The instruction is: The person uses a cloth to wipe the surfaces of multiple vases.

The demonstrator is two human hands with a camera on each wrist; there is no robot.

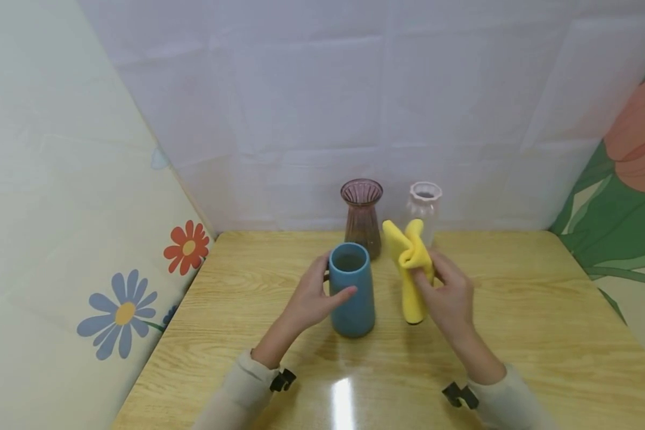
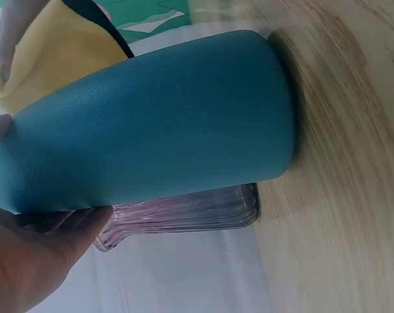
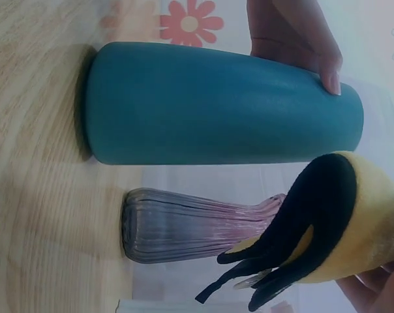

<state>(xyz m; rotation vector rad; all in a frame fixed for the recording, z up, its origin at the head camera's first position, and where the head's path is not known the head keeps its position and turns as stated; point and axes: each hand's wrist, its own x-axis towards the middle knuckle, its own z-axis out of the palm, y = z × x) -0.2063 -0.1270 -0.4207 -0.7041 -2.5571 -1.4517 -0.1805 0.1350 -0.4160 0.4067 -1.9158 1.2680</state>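
Observation:
A blue ceramic vase (image 1: 352, 304) stands upright on the wooden table. My left hand (image 1: 318, 295) grips it from the left near the top, with the thumb across its front; in the left wrist view the fingers (image 2: 86, 228) reach round behind. To the right, my right hand (image 1: 448, 292) pinches a folded yellow cloth (image 1: 415, 269) in the air, apart from the blue vase. Dark edging of the cloth (image 3: 314, 215) hangs down in the right wrist view. Behind stand a purple ribbed glass vase (image 1: 362, 221) and a pale pink vase (image 1: 423, 206), which the cloth partly hides.
The wooden table (image 1: 527, 310) meets a white sheet-like backdrop (image 1: 312, 107) just behind the vases. Flower-printed panels flank it, with a blue flower (image 1: 123, 313) on the left and a large pink bloom (image 1: 642, 137) on the right.

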